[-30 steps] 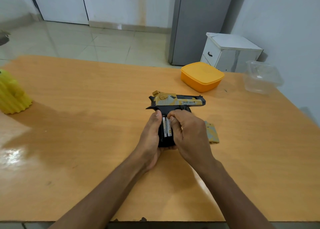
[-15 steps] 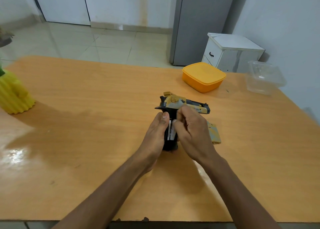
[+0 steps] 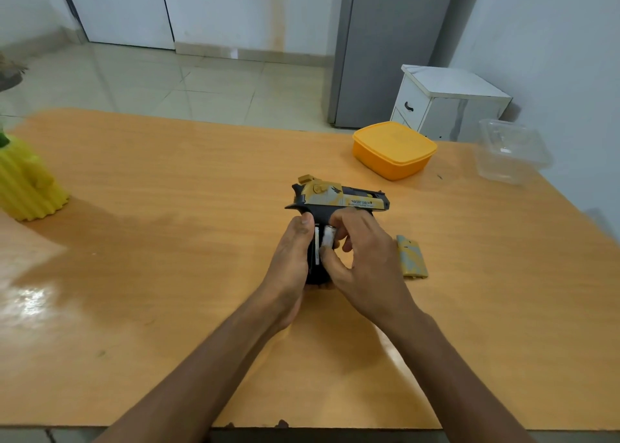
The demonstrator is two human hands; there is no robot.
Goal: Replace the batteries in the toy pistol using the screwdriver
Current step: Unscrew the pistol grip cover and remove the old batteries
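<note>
The black and yellow toy pistol [image 3: 339,199] is at the middle of the wooden table [image 3: 167,241], barrel pointing right, grip towards me. My left hand [image 3: 290,268] grips the black handle from the left, thumb on top. My right hand [image 3: 362,258] pinches a white battery [image 3: 328,237] between thumb and fingers at the open battery compartment; a second white battery [image 3: 316,246] lies in the compartment beside it. The yellow battery cover [image 3: 412,256] lies flat on the table to the right of my right hand. No screwdriver is in view.
An orange lidded box [image 3: 394,149] stands behind the pistol to the right, and a clear plastic container [image 3: 511,155] sits at the table's far right edge. A yellow ribbed pot [image 3: 25,182] stands at the left edge. A white cabinet [image 3: 446,102] stands beyond the table.
The pistol has shifted slightly right and tilted. My right hand has drawn one battery upward, out of line with the other; my left hand keeps its hold on the grip.
</note>
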